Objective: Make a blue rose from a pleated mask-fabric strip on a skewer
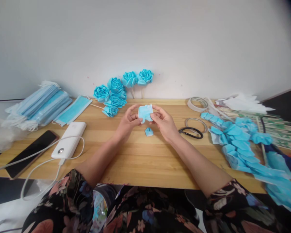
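Note:
Between my two hands, just above the middle of the wooden table, is a small light-blue square of thin fabric (145,113). My left hand (130,120) pinches its left side between thumb and fingers. On the opposite side, my right hand (161,119) grips the lower right corner the same way. A small folded blue piece (149,131) lies on the wood right below the square. Farther back, several blue rose-like flowers (116,84) lie or lean near the wall, some on thin sticks.
Left: stacked face masks (42,103), a single mask (74,110), a white power bank (70,139) with cable and a phone (32,153). Right: a tape roll (197,104), wire loops (191,132), crumpled blue strips (240,145) and white scraps (244,103). A bin (106,195) stands below the front edge.

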A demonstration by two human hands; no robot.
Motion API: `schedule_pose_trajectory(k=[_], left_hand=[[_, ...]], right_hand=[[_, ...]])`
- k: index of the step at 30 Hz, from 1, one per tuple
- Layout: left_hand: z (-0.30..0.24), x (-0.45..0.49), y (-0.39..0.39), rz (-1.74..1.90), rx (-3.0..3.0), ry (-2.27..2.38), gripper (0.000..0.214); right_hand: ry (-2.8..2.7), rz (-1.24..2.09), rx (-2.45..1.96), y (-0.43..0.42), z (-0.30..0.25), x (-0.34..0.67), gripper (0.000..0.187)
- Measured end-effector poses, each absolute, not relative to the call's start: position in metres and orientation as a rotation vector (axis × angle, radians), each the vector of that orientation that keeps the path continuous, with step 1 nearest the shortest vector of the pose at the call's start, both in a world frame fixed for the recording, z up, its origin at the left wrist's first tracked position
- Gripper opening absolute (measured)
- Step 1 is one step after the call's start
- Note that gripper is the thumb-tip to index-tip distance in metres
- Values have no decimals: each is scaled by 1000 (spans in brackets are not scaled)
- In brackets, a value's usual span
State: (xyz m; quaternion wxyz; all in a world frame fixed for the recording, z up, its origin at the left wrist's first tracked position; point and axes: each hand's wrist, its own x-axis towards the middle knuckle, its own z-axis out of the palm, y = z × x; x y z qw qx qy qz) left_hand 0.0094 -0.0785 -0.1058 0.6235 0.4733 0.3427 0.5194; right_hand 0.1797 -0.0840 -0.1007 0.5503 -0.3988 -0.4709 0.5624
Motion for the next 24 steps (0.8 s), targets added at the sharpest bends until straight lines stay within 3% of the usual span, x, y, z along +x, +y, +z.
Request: schedule_pose_trajectory(k=[24], left_hand=[[-99,4,-74,1221,1135,756,62]], right_hand=[[-1146,1306,-978,-80,-100,182,59]])
